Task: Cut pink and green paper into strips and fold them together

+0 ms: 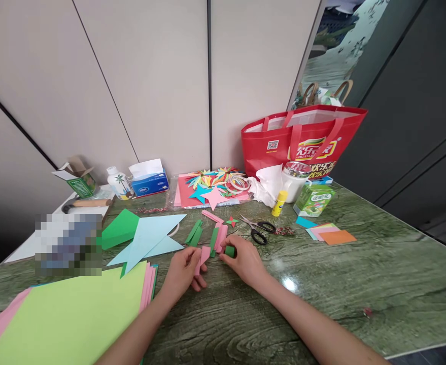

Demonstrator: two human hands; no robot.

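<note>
At a marbled green tabletop (333, 284), seen from the head camera, a person's left hand (180, 269) pinches a folded pink paper (205, 254) while the right hand (246, 259) closes thumb and forefinger around a green paper piece (229, 251), fingertip holds that likely protect the folds. Pink and green strips (221, 237) lie just beyond, near scissors (252, 226), seemingly for easy reach.

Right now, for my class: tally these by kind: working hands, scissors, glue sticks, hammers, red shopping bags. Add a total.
Working hands: 2, left hand and right hand
Scissors: 1 pair
Yellow glue stick: 1
Hammer: 1
Red shopping bag: 1
Total: 6
</note>
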